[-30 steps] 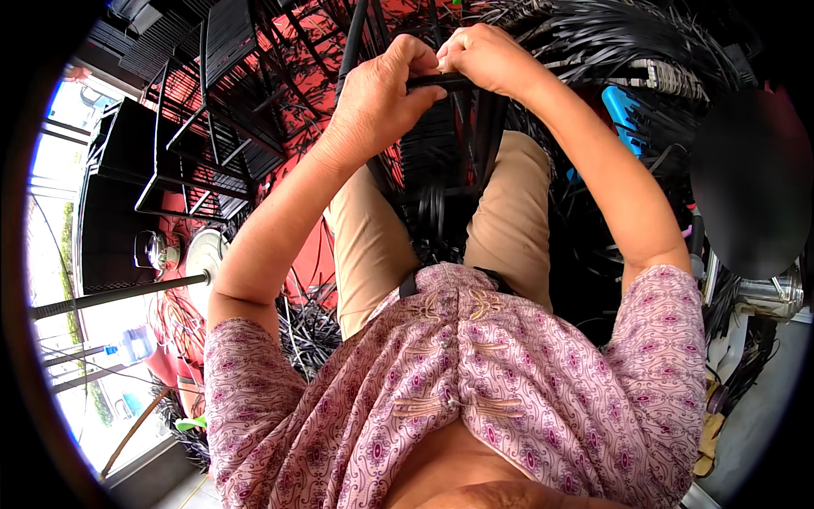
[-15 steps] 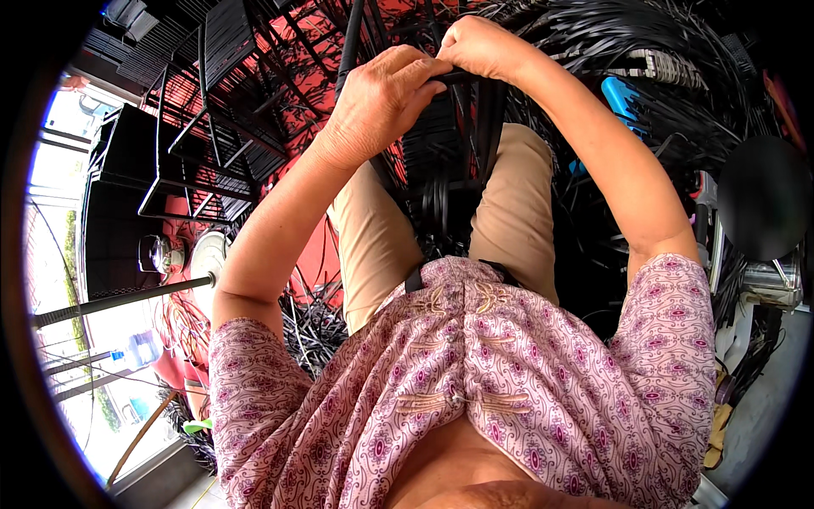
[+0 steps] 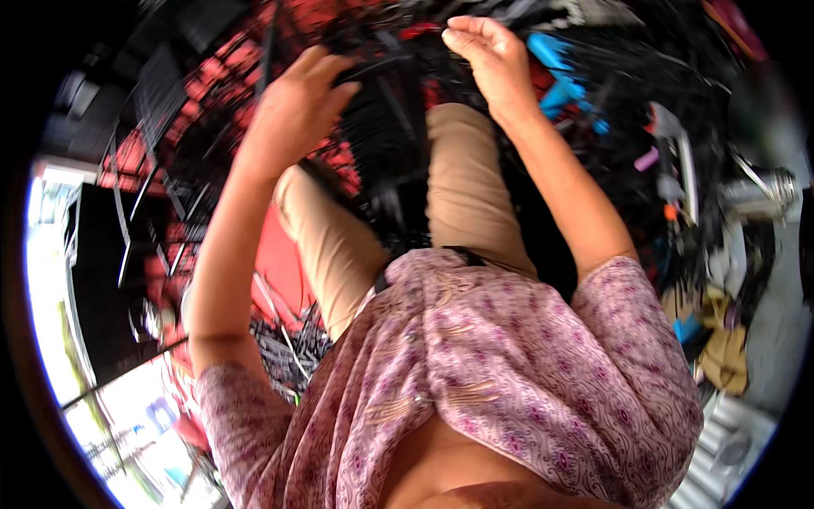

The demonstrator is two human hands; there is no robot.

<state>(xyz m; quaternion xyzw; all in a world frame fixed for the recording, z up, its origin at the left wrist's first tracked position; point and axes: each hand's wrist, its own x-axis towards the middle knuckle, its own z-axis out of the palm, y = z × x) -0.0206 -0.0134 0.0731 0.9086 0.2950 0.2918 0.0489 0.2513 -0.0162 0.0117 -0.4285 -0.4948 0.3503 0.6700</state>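
Observation:
Between my knees stands a black woven-strip frame, blurred by motion. My left hand is at its upper left corner, with thumb and fingers curled about a dark edge; the smear hides the exact grip. Off to the right, my right hand is raised clear of the frame. Its fingers are partly stretched, the thumb lies close below them, and nothing shows in it. Beyond that hand lies a blue tool-like object among black strips.
Black racks crowd the left over a red floor covering. Black strips are heaped at the right. A white-and-grey tool, a metal container and tan gloves or cloth lie along the right side.
My right hand has come away from my left hand and the frame, now apart to the right. The view has turned rightward, bringing more of the blue object and the right side into sight.

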